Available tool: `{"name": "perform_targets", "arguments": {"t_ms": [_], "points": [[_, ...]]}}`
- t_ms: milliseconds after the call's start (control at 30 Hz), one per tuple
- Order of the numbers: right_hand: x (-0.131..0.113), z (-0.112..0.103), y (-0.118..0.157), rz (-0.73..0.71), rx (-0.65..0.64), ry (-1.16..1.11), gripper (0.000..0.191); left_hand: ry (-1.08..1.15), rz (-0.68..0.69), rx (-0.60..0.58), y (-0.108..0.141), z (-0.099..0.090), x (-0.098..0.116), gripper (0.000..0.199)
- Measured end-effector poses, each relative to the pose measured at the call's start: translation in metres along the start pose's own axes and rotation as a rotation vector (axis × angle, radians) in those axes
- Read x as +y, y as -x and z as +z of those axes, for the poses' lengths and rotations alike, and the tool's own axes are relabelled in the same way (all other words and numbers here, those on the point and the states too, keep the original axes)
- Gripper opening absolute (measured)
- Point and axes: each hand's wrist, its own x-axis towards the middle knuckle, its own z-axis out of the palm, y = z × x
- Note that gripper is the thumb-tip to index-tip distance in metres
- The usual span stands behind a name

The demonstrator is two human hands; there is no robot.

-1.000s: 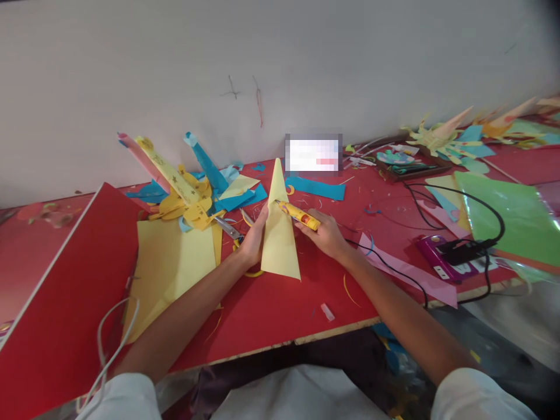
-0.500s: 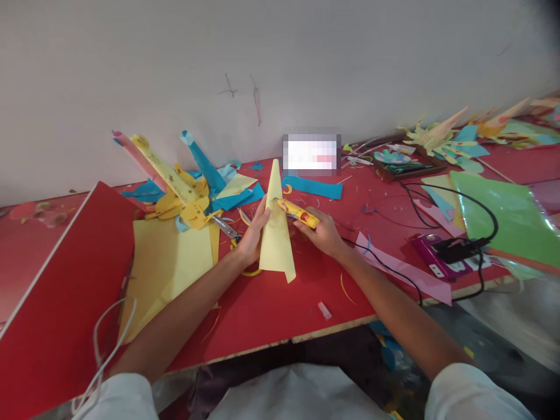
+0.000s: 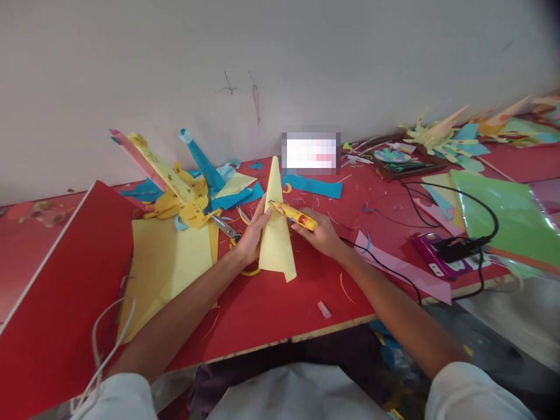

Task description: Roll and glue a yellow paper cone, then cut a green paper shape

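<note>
Between my hands a pale yellow paper cone [image 3: 276, 242] stands point away from me, its wide end with a loose corner toward me. My left hand [image 3: 252, 236] is closed round the cone's left side. With my right hand [image 3: 322, 232] I grip a yellow glue gun [image 3: 297, 216], its tip touching or just over the cone's upper middle. A black cord runs off from near that hand to the right. Scissors [image 3: 225, 226] with yellow handles lie beside and partly behind my left hand.
Yellow paper sheets [image 3: 175, 256] and a red board [image 3: 65, 280] lie left. Paper cones and cut-outs [image 3: 179, 198] are heaped behind. On the right are a pink strip [image 3: 402, 268], a purple power box [image 3: 437, 256], a green sheet [image 3: 503, 210] and a tool tray [image 3: 406, 163].
The glue gun's tip has shifted slightly left and down on the cone. Both hands keep their hold, and the cone stays nearly in place.
</note>
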Motion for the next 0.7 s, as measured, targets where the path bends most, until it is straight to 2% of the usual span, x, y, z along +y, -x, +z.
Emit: {"name": "perform_targets", "arguments": {"t_ms": [400, 600, 700], "points": [[-0.0002, -0.0008, -0.0008, 0.090, 0.065, 0.033, 0.049, 0.040, -0.030, -0.007, -0.0013, -0.0014, -0.0007, 0.090], [0.0033, -0.0010, -0.0020, 0.089, 0.107, 0.064, 0.049, 0.098, -0.185, -0.056, -0.0014, -0.0030, 0.0032, 0.086], [0.0021, -0.0030, -0.0027, 0.054, 0.095, 0.032, 0.047, 0.066, -0.097, -0.035, -0.0008, -0.0018, 0.0033, 0.081]]}}
